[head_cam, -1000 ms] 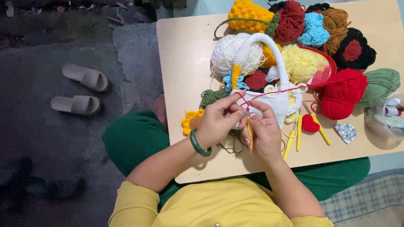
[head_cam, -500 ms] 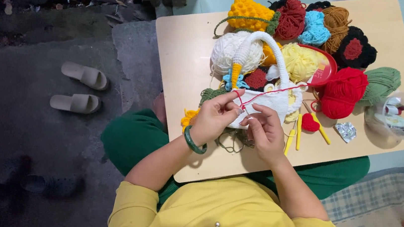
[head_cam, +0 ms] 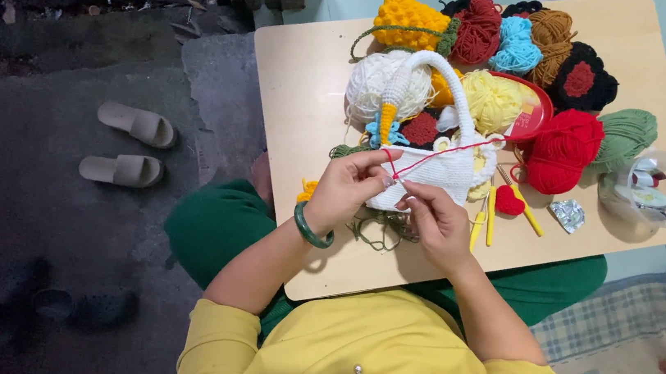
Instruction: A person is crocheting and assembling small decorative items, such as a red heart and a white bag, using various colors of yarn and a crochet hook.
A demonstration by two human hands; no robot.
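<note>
My left hand [head_cam: 346,192], with a green bangle on the wrist, pinches a strand of red yarn [head_cam: 444,154] at the front of a white crocheted basket [head_cam: 433,171] with a tall arched handle. The strand runs right to a red yarn ball [head_cam: 563,151]. My right hand [head_cam: 433,220] is closed beside it at the basket's lower edge; whatever it grips is too small to see. Both hands rest over a low wooden table [head_cam: 302,85] across my lap.
Several yarn balls and crocheted pieces crowd the table's far side. Yellow crochet hooks [head_cam: 490,216], a small red heart [head_cam: 510,201] and a clear dome container [head_cam: 651,189] lie to the right. Two beige slippers [head_cam: 129,145] sit on the dark floor at left.
My left hand has lifted slightly, pulling the red strand tighter; the right hand stays at the basket's lower edge.
</note>
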